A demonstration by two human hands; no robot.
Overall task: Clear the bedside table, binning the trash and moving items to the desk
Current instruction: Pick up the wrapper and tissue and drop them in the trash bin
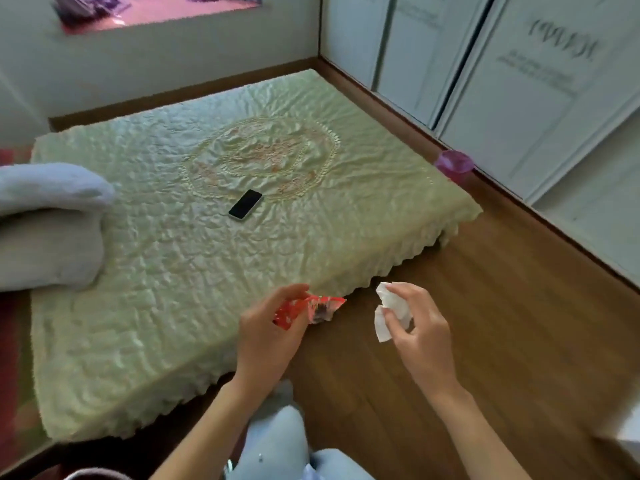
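Nearest the camera, pale blue trouser legs [277, 441] are showing at the bottom edge, with both bare forearms reaching out above the wooden floor [502, 306]. Left hand [268, 336] is gripping a crumpled red wrapper [311, 308], fingers closed round it, just at the scalloped near-right edge of the bed. Right hand [420, 332] is pinching a white tissue [389, 311] between thumb and fingers, hanging over the floor, apart from the left hand. Beyond them, a pale green quilted bedspread [156, 289] is covering the bed. A dark phone [245, 204] is lying flat on it near the round embroidered centre. At left, a folded grey-white pillow or blanket [48, 223] is sitting on the bed. Farther right, a pink bin [453, 165] is standing on the floor beside the white wardrobe doors [519, 98]. No bedside table or desk is in view.
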